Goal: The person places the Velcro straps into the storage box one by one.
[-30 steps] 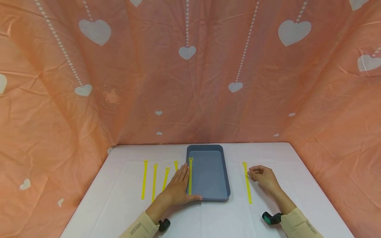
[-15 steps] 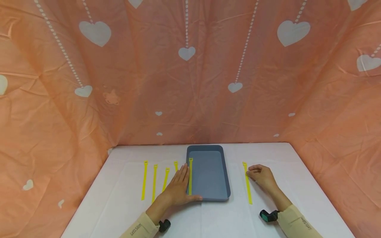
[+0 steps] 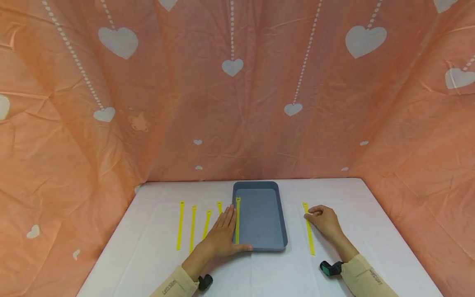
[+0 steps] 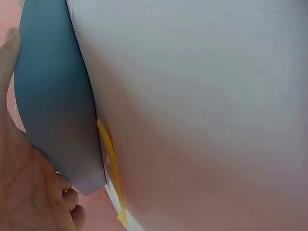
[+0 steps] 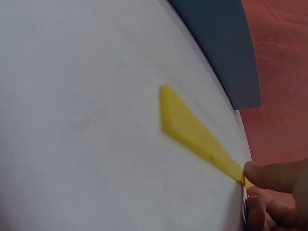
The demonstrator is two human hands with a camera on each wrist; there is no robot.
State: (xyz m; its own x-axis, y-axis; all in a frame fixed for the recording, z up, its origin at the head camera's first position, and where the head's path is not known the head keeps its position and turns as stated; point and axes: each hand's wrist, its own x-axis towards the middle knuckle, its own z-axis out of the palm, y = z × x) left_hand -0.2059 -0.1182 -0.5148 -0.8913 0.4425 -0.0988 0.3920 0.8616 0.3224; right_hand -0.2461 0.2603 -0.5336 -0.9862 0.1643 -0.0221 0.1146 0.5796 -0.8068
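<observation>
A blue-grey rectangular tray [image 3: 265, 216] lies on the white table, with one yellow cable strap [image 3: 238, 222] inside along its left side. My left hand [image 3: 219, 237] rests against the tray, fingers straight along its left edge and thumb on the near edge. Right of the tray, another yellow cable strap [image 3: 309, 237] lies lengthwise on the cloth. Near its slotted end, my right hand [image 3: 326, 220] pinches it with the thumb and fingertips. The right wrist view shows the thumb [image 5: 269, 175] right at the strap, with the other fingers partly hidden beneath.
Left of the tray lie several more yellow straps [image 3: 180, 227], roughly parallel; some are partly covered by my left hand and forearm. The white tabletop [image 3: 141, 255] is bounded by a peach curtain [image 3: 259, 136] with white hearts at the back and sides.
My right hand has shifted slightly left, its fingertips coming from beside the strap onto it. The left hand and tray have stayed put.
</observation>
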